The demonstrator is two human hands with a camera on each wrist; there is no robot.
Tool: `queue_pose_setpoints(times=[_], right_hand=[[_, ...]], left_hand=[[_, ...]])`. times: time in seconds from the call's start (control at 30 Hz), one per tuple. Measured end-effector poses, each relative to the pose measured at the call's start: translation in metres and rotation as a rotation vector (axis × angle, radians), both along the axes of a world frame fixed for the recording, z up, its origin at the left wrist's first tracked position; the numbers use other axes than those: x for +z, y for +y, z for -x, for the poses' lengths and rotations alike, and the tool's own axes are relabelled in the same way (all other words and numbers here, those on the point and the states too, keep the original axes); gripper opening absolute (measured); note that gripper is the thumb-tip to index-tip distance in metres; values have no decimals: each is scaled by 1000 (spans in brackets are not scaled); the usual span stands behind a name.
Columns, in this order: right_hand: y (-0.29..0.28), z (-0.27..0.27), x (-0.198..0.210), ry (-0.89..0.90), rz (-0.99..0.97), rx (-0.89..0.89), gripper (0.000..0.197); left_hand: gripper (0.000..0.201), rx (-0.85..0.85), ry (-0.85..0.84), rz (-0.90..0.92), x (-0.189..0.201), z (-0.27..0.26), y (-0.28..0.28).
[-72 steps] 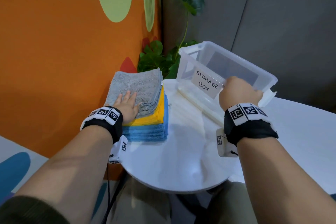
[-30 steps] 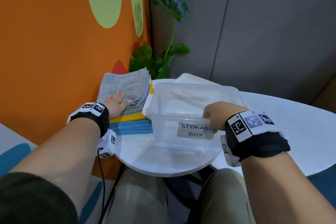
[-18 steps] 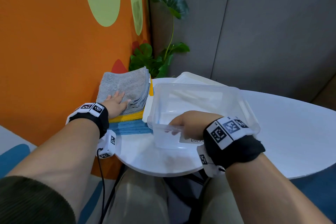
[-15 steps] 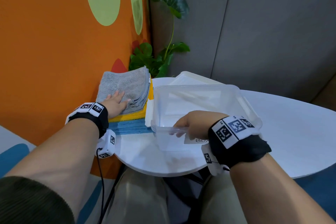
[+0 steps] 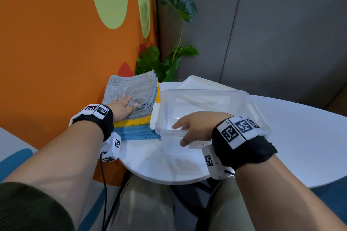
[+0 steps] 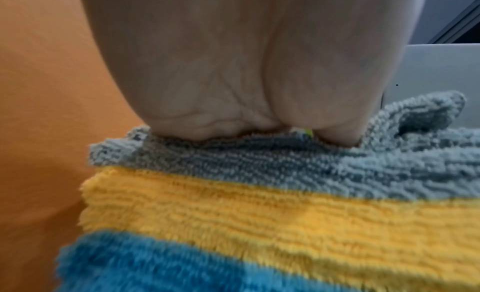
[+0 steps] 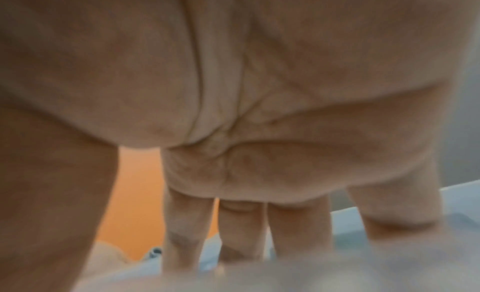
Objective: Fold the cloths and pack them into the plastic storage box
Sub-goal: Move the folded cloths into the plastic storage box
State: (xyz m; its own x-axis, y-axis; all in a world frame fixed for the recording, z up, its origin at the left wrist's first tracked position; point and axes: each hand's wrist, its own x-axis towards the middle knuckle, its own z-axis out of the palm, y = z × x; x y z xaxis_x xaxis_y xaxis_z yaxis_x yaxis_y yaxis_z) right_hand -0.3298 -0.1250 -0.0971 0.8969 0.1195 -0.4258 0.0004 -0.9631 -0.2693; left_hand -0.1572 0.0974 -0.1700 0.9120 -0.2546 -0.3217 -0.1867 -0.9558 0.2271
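Observation:
A stack of folded cloths lies at the table's left edge, with a grey cloth [image 5: 131, 88] on top, a yellow cloth [image 5: 135, 121] under it and a blue cloth [image 5: 139, 133] lowest. My left hand [image 5: 122, 107] rests flat on the grey cloth [image 6: 285, 159], palm [image 6: 233, 71] pressing it down. The clear plastic storage box [image 5: 202, 91] stands upright and empty beside the stack. My right hand [image 5: 187, 129] lies over the box's near rim, with its straight fingers [image 7: 241, 228] reaching inside and the thumb outside the wall. It partly hides the label.
The box's white lid [image 5: 199, 83] lies behind the box. A green plant [image 5: 169, 62] stands in the corner beyond the stack, against the orange wall [image 5: 56, 43]. The white table [image 5: 300, 127] stretches to the right. My knees are under its front edge.
The box came down from its raised, tilted hold and now stands on the table beside the stack. My right hand slid left along the near rim and loosened. The left hand stayed put.

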Motion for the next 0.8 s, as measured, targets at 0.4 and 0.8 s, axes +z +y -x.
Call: queue_pose_setpoints(times=[0.4,0.8], right_hand=[[36,-38,31,-338,-126,-113,40],[60,-72,23,-307,-354,-245,40]], left_hand=[[18,241,-278,229,37,-24,22],[44,321,-183,112,36,-52,40]])
